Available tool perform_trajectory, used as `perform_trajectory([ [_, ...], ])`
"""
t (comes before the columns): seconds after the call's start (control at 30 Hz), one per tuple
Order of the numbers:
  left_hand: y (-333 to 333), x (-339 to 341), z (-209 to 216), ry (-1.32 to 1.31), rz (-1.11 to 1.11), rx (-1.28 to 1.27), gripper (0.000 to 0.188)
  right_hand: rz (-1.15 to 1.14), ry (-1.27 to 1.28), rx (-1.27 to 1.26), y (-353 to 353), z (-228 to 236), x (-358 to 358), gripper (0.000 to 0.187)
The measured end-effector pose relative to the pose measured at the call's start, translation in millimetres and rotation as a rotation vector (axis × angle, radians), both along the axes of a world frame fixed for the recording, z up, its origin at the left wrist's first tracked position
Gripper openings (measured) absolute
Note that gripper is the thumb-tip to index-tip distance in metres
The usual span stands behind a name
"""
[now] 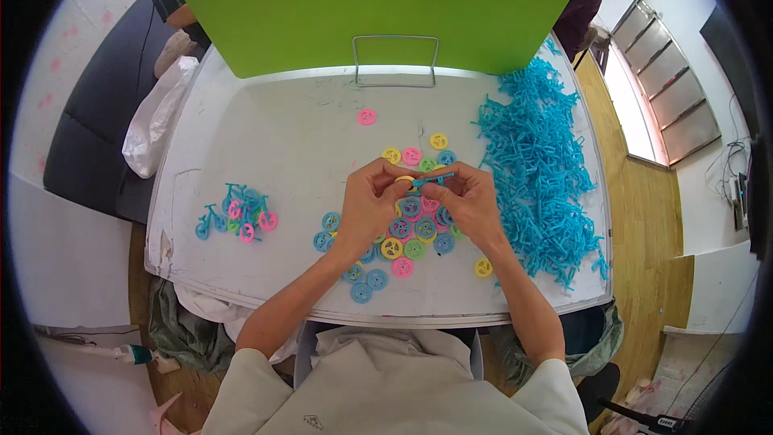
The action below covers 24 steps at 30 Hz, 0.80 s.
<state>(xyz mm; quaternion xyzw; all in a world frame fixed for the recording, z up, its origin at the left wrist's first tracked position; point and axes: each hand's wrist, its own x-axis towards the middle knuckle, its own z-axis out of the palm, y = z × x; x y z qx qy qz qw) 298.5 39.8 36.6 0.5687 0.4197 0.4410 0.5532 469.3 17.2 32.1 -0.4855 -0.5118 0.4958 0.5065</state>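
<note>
Above the middle of the table my two hands meet. My left hand pinches a small yellow toy wheel. With its fingertips closed, my right hand grips a blue plastic toy bike frame, whose end touches the yellow wheel. Whether the two are joined is hidden by my fingers. Under and around my hands lie loose toy wheels in blue, yellow, pink and green. A large heap of blue frames lies to the right of my right hand.
At the left of the table sits a small cluster of assembled toy bikes. A green panel with a wire stand closes off the far side. Beyond the left edge hangs a white plastic bag beside a dark sofa.
</note>
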Motion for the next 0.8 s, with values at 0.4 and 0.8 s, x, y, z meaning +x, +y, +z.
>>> perform_trajectory([
  [0.4, 2.8, -4.4, 7.9, -0.156, -0.051, -0.117, 0.021, -0.108, -0.057, 0.159, -2.1, 9.9, -6.9, 0.035],
  [0.8, -3.8, -0.4, 2.7, -0.141, 0.003, -0.014, 0.021, -0.051, 0.036, -0.098, -0.8, 3.0, 2.8, 0.026],
])
